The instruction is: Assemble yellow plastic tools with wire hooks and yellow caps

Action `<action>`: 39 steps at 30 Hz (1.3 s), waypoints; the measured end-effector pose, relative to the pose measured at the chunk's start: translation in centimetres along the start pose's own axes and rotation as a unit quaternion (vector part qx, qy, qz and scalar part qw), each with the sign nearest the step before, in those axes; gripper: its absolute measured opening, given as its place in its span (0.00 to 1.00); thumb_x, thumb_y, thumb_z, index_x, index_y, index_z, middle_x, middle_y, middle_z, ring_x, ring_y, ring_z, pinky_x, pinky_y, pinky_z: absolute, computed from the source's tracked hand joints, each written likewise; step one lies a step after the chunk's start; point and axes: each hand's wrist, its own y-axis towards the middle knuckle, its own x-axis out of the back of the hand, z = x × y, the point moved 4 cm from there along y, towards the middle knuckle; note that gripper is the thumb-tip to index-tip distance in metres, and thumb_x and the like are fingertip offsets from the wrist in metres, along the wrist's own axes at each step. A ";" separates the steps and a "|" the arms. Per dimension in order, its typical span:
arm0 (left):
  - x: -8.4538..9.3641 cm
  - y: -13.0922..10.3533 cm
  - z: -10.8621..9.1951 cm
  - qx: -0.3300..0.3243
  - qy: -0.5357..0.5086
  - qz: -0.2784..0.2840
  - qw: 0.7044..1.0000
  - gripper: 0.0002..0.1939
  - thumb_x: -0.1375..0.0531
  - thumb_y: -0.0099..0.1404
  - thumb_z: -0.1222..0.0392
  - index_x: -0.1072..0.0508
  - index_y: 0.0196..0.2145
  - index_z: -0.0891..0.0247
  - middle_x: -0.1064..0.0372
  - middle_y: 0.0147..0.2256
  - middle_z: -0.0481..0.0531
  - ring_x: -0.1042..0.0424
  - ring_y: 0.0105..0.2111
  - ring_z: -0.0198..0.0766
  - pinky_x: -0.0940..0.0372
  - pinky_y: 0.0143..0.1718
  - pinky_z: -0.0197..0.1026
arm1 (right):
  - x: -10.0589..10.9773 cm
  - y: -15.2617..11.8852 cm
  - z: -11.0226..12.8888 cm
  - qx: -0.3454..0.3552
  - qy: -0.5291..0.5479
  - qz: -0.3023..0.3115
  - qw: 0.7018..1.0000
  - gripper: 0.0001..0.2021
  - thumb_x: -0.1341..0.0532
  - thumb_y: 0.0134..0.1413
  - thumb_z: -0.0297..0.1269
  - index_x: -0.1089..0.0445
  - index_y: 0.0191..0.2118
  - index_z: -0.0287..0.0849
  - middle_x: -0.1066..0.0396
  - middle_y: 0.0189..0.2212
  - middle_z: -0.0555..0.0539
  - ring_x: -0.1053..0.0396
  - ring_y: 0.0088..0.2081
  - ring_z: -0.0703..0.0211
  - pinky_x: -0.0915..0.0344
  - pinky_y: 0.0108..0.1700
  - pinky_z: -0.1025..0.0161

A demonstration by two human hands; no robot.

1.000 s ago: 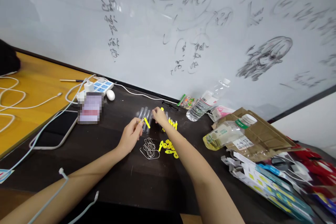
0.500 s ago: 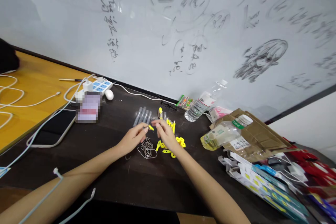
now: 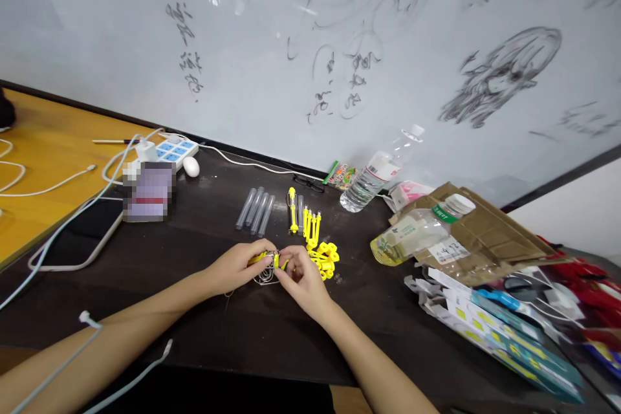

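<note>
Over the middle of the dark table, my left hand (image 3: pixel 240 265) pinches a yellow plastic piece (image 3: pixel 259 258), with something metallic showing at its end. Facing it, my right hand (image 3: pixel 306 281) has thumb and fingers closed on a small yellow plastic part (image 3: pixel 284 265); their tips meet those of my left hand. Beneath the fingers lies a tangle of bent metal wire hooks (image 3: pixel 266 277), partly covered. Just right of my right hand is a heap of yellow plastic parts (image 3: pixel 326 259). Several clear tubes (image 3: pixel 255 210) lie beyond my hands.
A yellow-ended tube (image 3: pixel 292 210) and several yellow sticks (image 3: pixel 312 223) lie farther back. At right are a water bottle (image 3: pixel 371 178), a bottle of yellowish drink (image 3: pixel 412 236), cardboard (image 3: pixel 499 233) and a torn box (image 3: pixel 495 336). A phone (image 3: pixel 80 236) and a power strip (image 3: pixel 172 154) occupy the left.
My hands have come closer together and nearer to me, over the wire hooks. My right fingers, apart before, now close on a yellow part. The camera view has shifted slightly.
</note>
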 end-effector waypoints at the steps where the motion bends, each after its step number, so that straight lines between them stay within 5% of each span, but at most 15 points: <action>1: -0.1 0.0 -0.1 0.000 -0.007 0.000 1.000 0.14 0.52 0.70 0.53 0.32 0.44 0.62 0.31 0.35 0.49 0.34 0.29 0.33 0.41 0.32 0.34 | 0.0 -0.1 0.0 0.000 -0.009 -0.001 1.000 0.14 0.38 0.53 0.35 0.41 0.45 0.47 0.34 0.32 0.53 0.41 0.23 0.67 0.43 0.25 0.67; 11: -0.4 0.0 -0.2 0.001 0.026 0.002 1.000 0.15 0.52 0.69 0.53 0.32 0.45 0.62 0.30 0.36 0.50 0.31 0.34 0.36 0.38 0.38 0.36 | 0.3 -0.4 0.2 0.013 -0.068 0.004 0.998 0.04 0.46 0.58 0.31 0.39 0.39 0.44 0.38 0.26 0.53 0.38 0.25 0.64 0.42 0.29 0.66; 20: -0.4 -0.1 -0.5 0.013 0.067 0.016 0.998 0.14 0.53 0.70 0.53 0.33 0.46 0.61 0.29 0.35 0.49 0.31 0.30 0.34 0.40 0.34 0.34 | 0.9 -0.5 0.1 0.017 -0.073 -0.015 0.997 0.07 0.51 0.63 0.31 0.42 0.45 0.43 0.37 0.29 0.51 0.37 0.30 0.62 0.40 0.34 0.64; 33: -0.1 -0.1 -0.5 0.015 0.070 -0.039 0.997 0.08 0.49 0.69 0.55 0.34 0.39 0.61 0.32 0.34 0.47 0.32 0.32 0.35 0.40 0.34 0.34 | 0.3 -0.3 0.6 0.084 -0.247 -0.008 0.965 0.05 0.48 0.61 0.34 0.36 0.37 0.42 0.32 0.29 0.48 0.35 0.27 0.61 0.42 0.31 0.65; 39: -0.5 -0.2 0.1 0.013 0.141 -0.032 0.989 0.08 0.49 0.69 0.55 0.36 0.40 0.60 0.30 0.33 0.47 0.30 0.29 0.35 0.41 0.29 0.34 | 0.1 -0.3 0.6 0.010 -0.123 0.012 0.992 0.06 0.51 0.63 0.35 0.39 0.39 0.43 0.35 0.29 0.50 0.36 0.29 0.61 0.41 0.32 0.65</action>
